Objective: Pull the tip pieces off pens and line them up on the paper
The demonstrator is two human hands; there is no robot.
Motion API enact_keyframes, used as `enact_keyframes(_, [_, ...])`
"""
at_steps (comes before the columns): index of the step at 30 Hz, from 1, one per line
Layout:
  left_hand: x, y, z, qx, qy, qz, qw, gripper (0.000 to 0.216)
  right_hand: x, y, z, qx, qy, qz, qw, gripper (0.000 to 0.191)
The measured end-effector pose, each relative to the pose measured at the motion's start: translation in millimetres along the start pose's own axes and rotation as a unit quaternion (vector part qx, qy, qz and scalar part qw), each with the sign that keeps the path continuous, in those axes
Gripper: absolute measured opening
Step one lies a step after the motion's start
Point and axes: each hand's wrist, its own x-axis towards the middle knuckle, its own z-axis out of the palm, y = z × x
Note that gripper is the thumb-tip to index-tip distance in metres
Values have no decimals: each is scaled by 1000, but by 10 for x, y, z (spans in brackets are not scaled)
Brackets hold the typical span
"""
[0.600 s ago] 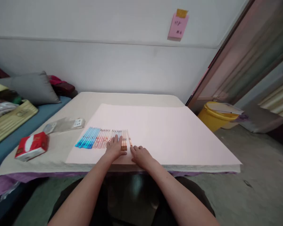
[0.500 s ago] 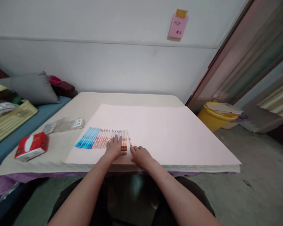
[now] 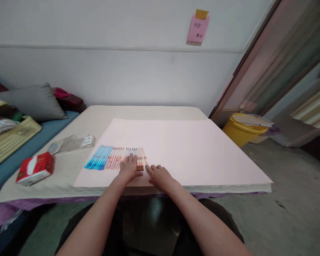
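A row of slim pens with pointed tips lies side by side on a pale pink sheet. Blue pens are at the left end, pinkish ones beside them, and peach pens with brown ends at the right. My left hand rests flat across the row with its fingers spread, hiding part of several pens. At the row's right edge, my right hand touches the lower end of a slightly slanted peach pen with outstretched fingertips.
A red tissue pack and a clear plastic sleeve lie left on the cloth-covered table. A yellow bin stands right of the table. A grey cushion is at the far left. A pink note hangs on the wall.
My right hand has slid slightly left, and the slanted peach pen is now nearer the row. My left hand stays in place on the pens.
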Motion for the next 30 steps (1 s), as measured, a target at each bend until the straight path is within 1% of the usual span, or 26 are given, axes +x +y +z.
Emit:
enact_keyframes(2, [-1,1,-5,-1,-2,-2,1000,92,3,-1,5,-1,-2,5,1000,64])
enact_keyframes(9, [-7,8,-20,-1,-5,-5,1000,93,13,15,12,1,9,4,1000,53])
enact_keyframes(15, [-8,7,-20,2,-5,-2,1000,91,7,31,-22,4,1,4,1000,47])
enact_keyframes(20, [7,-9,3,3,-10,-3,1000,92,31,36,-72,-2,-26,19,999,36])
enact_keyframes(23, [9,-9,6,5,-7,-1,1000,91,43,44,-93,-5,-25,24,999,33])
enact_keyframes(30, [4,-10,9,8,-9,1,1000,90,35,18,-99,-4,2,-13,1000,32])
